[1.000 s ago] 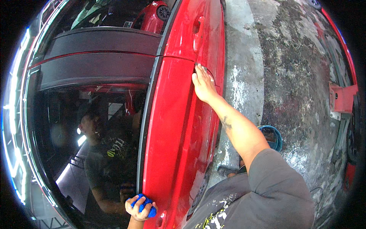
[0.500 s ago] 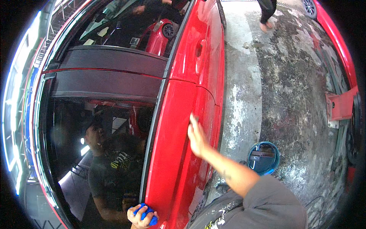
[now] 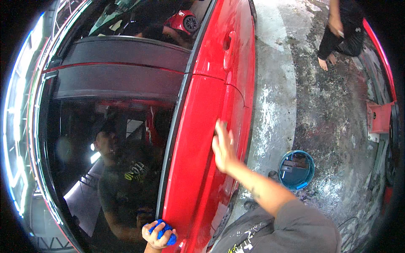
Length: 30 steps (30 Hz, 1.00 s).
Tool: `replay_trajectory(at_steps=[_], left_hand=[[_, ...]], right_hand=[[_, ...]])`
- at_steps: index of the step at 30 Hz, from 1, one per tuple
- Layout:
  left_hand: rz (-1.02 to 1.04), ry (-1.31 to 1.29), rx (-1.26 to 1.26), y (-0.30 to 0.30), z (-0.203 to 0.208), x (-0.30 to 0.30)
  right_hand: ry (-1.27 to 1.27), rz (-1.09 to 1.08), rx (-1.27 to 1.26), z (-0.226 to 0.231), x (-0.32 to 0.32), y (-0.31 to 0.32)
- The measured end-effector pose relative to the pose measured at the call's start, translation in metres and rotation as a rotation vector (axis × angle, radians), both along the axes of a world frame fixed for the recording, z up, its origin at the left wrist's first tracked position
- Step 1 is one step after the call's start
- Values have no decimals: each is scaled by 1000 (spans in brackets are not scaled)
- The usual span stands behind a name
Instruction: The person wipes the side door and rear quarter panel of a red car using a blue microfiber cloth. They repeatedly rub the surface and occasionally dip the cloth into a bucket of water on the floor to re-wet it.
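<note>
The red door panel (image 3: 195, 162) runs lengthwise beneath the nearer right hand (image 3: 223, 151), fingers nearly straight, any hold untellable; behind-left of them, the left hand (image 3: 155, 238) clenches blue cloth (image 3: 171, 239).

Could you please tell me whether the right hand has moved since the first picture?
Yes: judged against the door seam, the right hand has moved away, toward the picture's lower edge.

red door (image 3: 190, 143): glossy metal | window (image 3: 109, 162): smooth glass | blue cloth (image 3: 172, 238): matt | floor (image 3: 276, 105): rough
</note>
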<state>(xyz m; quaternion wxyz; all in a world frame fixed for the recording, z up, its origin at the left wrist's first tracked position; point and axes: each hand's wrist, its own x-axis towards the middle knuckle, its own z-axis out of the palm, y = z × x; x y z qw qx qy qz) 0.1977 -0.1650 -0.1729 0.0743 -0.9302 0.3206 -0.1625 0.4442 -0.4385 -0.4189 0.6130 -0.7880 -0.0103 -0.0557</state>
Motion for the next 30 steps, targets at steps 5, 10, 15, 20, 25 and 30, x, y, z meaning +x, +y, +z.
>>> replay_trajectory(at_steps=[5,10,15,20,25,30], left_hand=[[0,-20,-10,-2,-6,7],[11,-8,19,-5,7,4],[-5,12,-16,-2,-8,12],[7,-7,17,-3,5,4],[7,-25,-8,-6,-5,6],[-1,-12,8,-7,4,8]], right_hand=[[55,-108,-181,-13,134,-61],[92,141,-280,-4,25,-36],[38,-43,-310,-23,132,-75],[78,98,-166,-14,67,-49],[-24,-72,773,1,139,-51],[-48,-38,345,-25,82,-15]])
